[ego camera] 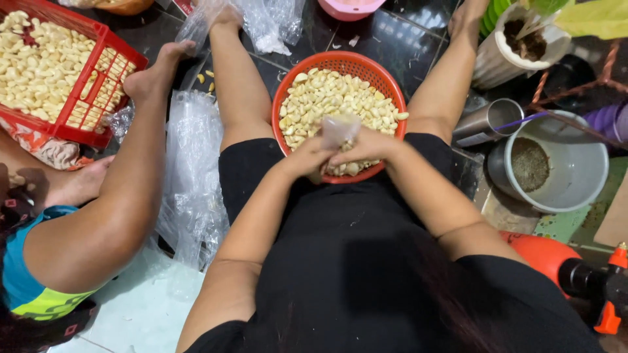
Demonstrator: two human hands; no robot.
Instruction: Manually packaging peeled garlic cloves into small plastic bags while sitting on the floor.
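- Small clear plastic bag [339, 129] is the thing in hand: it stands up from between both hands, its open mouth pointing away from the person and over the orange basket [286, 98], its long axis running roughly upright out of the grip.
- The orange basket, round and slotted, sits on the floor between the person's bare legs, heaped with peeled garlic cloves [333, 98]; every place below is told from this basket.
- The left hand [306, 159] is at the basket's near rim, fingers curled shut around the lower left side of the bag; what lies inside the grip is hidden.
- The right hand [366, 147] sits just beside it, touching it, fingers closed over the bag's lower right side, knuckles towards me. Both hands are equally near the bag; the cloves lie directly beyond and under the fingertips.
- Left of the basket, well apart, a red crate [98, 78] holds more cloves, and another person's foot [154, 72] rests against its corner.
- Between crate and basket lie crumpled clear plastic sheets [193, 170] on the dark floor.
- Right of the basket stand a grey bucket [575, 170] with dark dregs in it, a steel cup [487, 121] on its side, and a ribbed white pot [504, 46] with a plant.
- Nearer the person on that side, an orange sprayer [556, 261].
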